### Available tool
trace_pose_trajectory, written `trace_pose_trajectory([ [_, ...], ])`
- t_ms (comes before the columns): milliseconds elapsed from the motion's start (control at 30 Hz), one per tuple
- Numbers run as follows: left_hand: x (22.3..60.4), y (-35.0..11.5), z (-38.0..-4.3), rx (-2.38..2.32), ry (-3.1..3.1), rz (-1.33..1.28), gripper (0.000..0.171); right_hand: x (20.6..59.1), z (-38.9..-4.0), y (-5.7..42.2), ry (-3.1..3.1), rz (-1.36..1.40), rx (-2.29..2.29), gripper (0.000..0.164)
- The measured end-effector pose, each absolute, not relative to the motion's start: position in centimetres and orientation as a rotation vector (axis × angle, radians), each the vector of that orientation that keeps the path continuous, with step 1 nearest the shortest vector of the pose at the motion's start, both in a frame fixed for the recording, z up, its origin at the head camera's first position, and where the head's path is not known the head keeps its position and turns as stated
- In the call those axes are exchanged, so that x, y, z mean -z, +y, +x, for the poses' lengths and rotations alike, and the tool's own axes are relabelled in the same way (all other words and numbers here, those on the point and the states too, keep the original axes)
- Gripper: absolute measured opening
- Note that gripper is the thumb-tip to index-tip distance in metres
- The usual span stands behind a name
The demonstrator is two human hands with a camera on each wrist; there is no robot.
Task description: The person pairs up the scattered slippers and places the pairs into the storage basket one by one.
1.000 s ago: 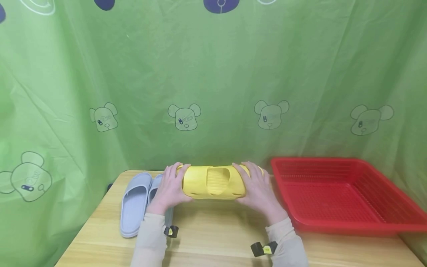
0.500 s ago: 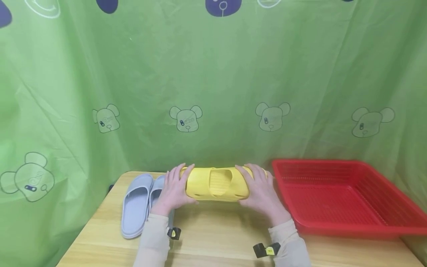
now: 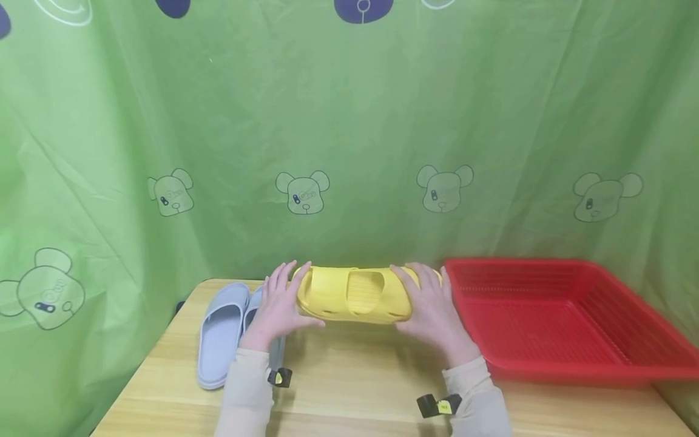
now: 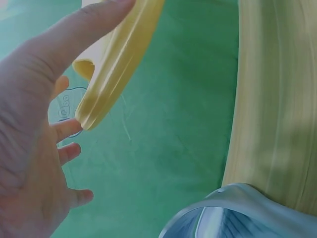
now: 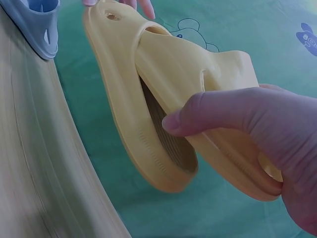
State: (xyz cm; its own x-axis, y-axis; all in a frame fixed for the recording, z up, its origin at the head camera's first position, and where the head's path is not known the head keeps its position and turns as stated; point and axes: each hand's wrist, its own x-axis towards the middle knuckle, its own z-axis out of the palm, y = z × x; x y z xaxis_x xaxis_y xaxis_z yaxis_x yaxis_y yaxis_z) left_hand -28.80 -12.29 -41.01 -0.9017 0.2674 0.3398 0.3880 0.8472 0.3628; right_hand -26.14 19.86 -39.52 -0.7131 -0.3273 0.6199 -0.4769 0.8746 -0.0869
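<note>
A pair of yellow slippers [image 3: 327,291] is held up above the table between both hands, one slipper pushed partly into the other, as the right wrist view shows. My left hand [image 3: 278,306] holds their left end, fingers spread over the top and thumb along the lower side. In the left wrist view the thumb [image 4: 74,37] crosses the yellow sole edge and a fingertip touches the tip. My right hand [image 3: 434,309] grips the right end, with its thumb [image 5: 203,114] pressed at the gap between the two slippers.
A pair of light-blue slippers [image 3: 221,346] lies on the wooden table [image 3: 349,382] at left, partly behind the left arm. At right stands a red plastic basket [image 3: 546,370]. A green curtain [image 3: 371,121] with bear prints hangs behind.
The yellow slippers have shifted slightly up and to the right, together with the right hand. More of the left end shows, and the left thumb sticks out further below it.
</note>
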Motion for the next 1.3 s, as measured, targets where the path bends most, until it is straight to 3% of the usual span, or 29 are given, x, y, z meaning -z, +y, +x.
trace_pose_trajectory([
  [633,39.7,-11.3,-28.4,0.567,-2.553,-0.597,0.082,37.2,-25.7,22.8,-2.456,0.568,-0.335,0.099],
  [1300,39.8,-8.8,-27.6,0.435,-2.569,-0.573,0.074,34.9,-24.5,27.9,-2.468,0.562,-0.269,0.1],
])
